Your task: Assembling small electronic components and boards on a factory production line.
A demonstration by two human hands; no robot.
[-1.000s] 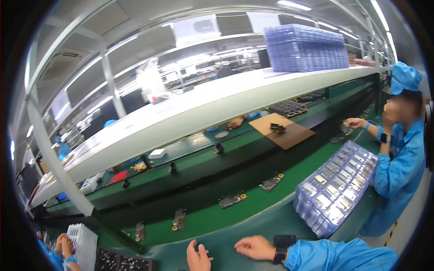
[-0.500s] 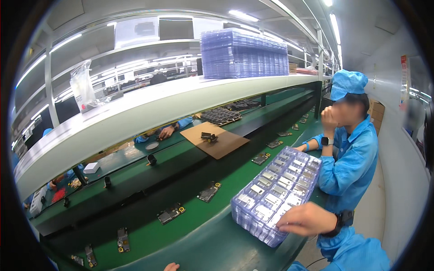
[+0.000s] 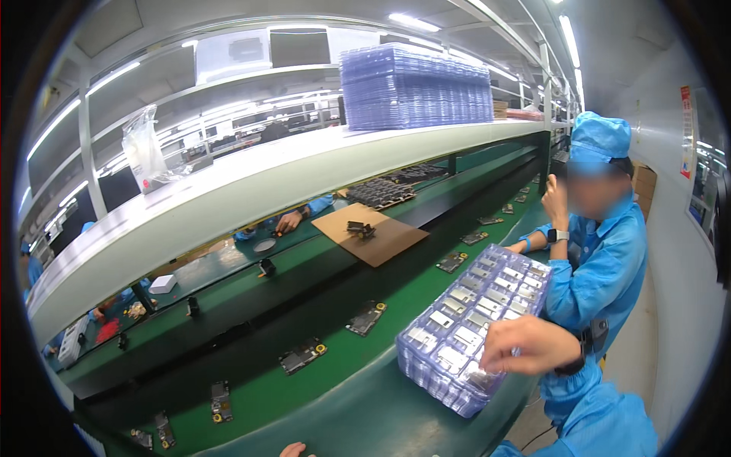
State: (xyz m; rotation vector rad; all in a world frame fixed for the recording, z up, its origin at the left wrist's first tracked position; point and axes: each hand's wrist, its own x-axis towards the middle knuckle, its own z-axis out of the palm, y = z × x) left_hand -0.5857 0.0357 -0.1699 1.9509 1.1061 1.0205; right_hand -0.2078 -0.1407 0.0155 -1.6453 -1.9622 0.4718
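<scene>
We judge the silver metal plates (image 3: 442, 320) light, bendable; edge grip. Right hand (image 3: 529, 346): fingers bent, grasp unclear; left hand (image 3: 292, 450): unclear.

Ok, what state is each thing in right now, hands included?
Near trays: stacked, top one loaded with metal pieces.
Right hand: fingers bent over the near trays; grip unclear.
Left hand: mostly out of frame; grip unclear.
Boards: lying spaced in a row.
Cardboard: flat, black parts on it.
Upper trays: stacked.
Lights: lit.
</scene>
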